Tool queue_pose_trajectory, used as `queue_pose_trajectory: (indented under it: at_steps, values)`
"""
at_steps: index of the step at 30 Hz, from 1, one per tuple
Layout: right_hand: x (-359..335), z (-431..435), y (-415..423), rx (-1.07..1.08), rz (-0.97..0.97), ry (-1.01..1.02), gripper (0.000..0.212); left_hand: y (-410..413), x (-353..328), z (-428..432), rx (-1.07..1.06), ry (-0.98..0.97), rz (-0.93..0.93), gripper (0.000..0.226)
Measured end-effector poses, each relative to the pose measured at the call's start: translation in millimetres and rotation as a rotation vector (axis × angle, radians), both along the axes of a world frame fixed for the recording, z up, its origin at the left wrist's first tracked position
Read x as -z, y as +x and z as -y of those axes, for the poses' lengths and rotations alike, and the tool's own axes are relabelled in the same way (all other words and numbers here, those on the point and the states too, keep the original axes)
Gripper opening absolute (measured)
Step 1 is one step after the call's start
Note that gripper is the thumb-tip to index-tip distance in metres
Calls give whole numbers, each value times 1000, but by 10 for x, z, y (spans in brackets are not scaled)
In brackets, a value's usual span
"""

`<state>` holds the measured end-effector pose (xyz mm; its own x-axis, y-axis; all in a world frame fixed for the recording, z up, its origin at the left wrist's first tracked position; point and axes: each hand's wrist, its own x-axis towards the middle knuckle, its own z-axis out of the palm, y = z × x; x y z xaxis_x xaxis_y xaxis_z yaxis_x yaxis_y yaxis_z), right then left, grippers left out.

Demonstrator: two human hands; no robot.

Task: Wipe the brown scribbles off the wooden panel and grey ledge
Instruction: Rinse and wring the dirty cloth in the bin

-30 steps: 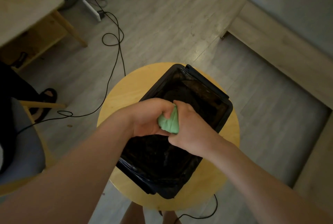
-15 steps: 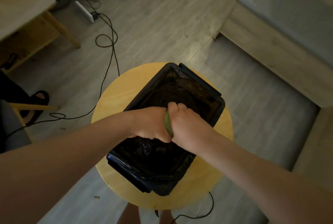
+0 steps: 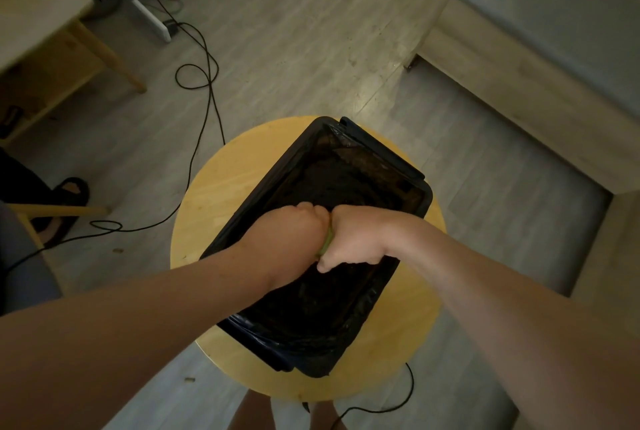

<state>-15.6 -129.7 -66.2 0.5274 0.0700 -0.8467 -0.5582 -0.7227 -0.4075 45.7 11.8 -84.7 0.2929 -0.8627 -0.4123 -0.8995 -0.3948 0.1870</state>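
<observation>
Both my hands squeeze a green cloth (image 3: pixel 326 245) over a black tub (image 3: pixel 420 203) lined with a dark bag. My left hand (image 3: pixel 294 234) and my right hand (image 3: pixel 353 239) press together, fists curled round the cloth, so only a thin green strip shows between them. The tub stands on a round yellow wooden stool (image 3: pixel 221 194). The wooden panel (image 3: pixel 491 73) runs along the right, with the grey ledge (image 3: pixel 561 24) on top of it. No brown scribbles are visible on them from here.
Black cables (image 3: pixel 204 83) loop over the grey floor to a white power strip (image 3: pixel 150 19) at the back left. A wooden table (image 3: pixel 45 49) stands at the left, with a sandalled foot (image 3: pixel 69 194) and a chair beside it. My own legs show below the stool.
My hands have closed tighter and sunk lower over the tub, so the green cloth that stood out between them is nearly hidden. The view has shifted slightly.
</observation>
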Motion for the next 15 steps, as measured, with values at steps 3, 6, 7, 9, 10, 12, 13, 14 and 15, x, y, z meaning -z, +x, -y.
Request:
queue_pose_trajectory:
  at_steps: [3, 6, 7, 9, 10, 12, 13, 14, 15]
  values:
    - [80, 10, -44, 23, 216, 26, 24, 117, -86, 9, -47, -11, -125, 35]
    - [132, 45, -190, -92, 521, -193, 23, 265, -257, 21, -289, 96, -595, 56]
    - [145, 60, -242, -131, 649, -288, 26, 302, -323, 14, -423, 139, -812, 59]
    - [159, 81, -335, -161, 894, -368, 28, 336, -398, -5, -681, 166, -1237, 49]
    - [149, 66, -354, -166, 975, -360, 26, 359, -418, -10, -748, 178, -1365, 41]
    - [110, 18, -347, -207, 1070, -352, 21, 377, -399, -20, -764, 246, -1540, 35]
    - [71, -5, -328, -235, 1103, -360, 19, 376, -364, -29, -748, 295, -1613, 38]
    - [37, -9, -314, -271, 1131, -387, 18, 375, -331, -26, -730, 345, -1661, 41]
    - [11, -5, -314, -315, 1153, -441, 18, 380, -296, -15, -705, 385, -1689, 40]
